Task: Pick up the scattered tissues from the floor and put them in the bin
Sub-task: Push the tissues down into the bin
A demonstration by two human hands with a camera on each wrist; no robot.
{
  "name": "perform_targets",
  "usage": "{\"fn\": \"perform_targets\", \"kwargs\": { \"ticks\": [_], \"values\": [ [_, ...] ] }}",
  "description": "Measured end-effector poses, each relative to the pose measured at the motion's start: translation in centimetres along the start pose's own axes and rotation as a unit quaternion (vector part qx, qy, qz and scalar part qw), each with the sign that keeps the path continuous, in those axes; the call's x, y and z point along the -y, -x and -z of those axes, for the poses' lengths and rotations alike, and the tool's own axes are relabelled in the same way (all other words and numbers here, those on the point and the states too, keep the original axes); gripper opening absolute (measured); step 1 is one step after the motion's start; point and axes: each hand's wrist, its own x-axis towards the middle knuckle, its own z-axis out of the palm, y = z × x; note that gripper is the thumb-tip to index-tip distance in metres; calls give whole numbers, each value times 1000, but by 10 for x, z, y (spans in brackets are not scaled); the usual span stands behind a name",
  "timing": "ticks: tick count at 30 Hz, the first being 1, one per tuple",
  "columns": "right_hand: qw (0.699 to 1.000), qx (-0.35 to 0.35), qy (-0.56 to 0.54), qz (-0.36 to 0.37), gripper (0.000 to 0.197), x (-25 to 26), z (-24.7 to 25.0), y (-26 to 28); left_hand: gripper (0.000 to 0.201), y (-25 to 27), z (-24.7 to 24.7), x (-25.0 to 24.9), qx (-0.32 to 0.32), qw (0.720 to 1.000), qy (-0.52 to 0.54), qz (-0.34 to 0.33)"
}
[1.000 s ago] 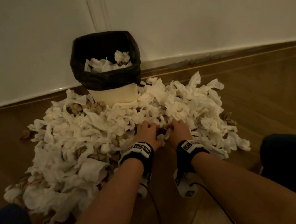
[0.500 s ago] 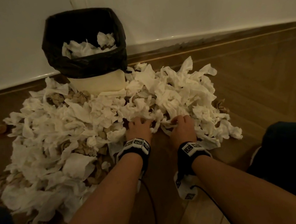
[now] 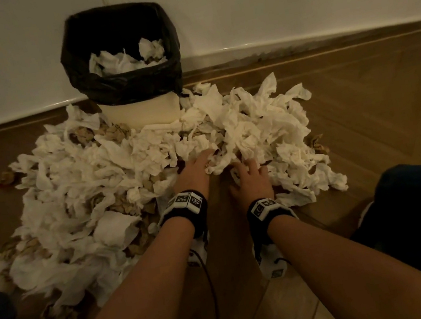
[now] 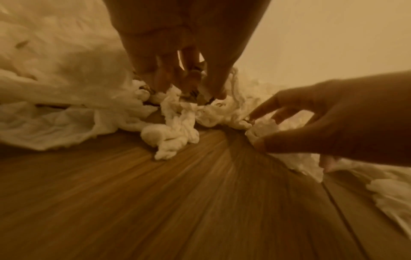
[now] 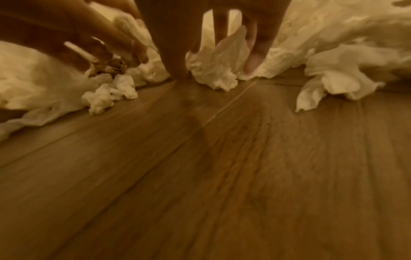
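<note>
Mostly white crumpled tissues [image 3: 92, 183] heaped before bin [image 3: 138, 110]; left hand [image 3: 192, 174], right hand [image 3: 252, 180] grip clumps.

Both forearms are bare to the wrist; no sleeves in view. The left hand [image 3: 197, 173] and the right hand [image 3: 252, 180] are ungloved.

Left wrist band [image 3: 184, 207]: black strap carrying a white block whose faces bear black-and-white square fiducial markings. A further white housing hangs below the wrist, with a thin black cable [image 3: 210, 283] running back beneath the forearm.

Right wrist band [image 3: 265, 210]: same pattern, a black strap with a white marked block on top. Its white underslung unit [image 3: 271, 264] shows another square marking (detail too small to read) and a short black lead.

Legs: dark blue trousers [image 3: 419, 214] on both sides of the head view.
</note>
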Motion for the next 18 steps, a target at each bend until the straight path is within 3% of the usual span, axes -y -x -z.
{"fn": "perform_targets", "kwargs": {
  "ticks": [3, 7, 10, 13, 15, 16, 18],
  "values": [
    [999, 44, 7, -3, 55, 2, 1, -2, 60, 5, 5, -1, 12, 998, 63, -8],
    [998, 49, -45, -9, 34, 3, 3, -10, 57, 7, 4, 1, 32, 996, 87, 11],
    [992, 66, -99, -30, 29, 7, 7, -20, 43, 6, 4, 5, 34, 995, 92, 22],
    [974, 69, -194, -95, 27, 8, 11, -26, 22, 1, 5, 6, 15, 988, 146, 39],
    [914, 84, -360, -170, 27, 10, 16, -27, 19, 0, 9, 7, 0, 980, 191, 47],
    [858, 95, -460, -207, 26, 10, 19, -28, 21, -1, 10, 7, 2, 977, 209, 51],
    [686, 123, -655, -290, 20, 10, 26, -27, 39, -1, 12, 8, 12, 975, 214, 61]
  ]
}}
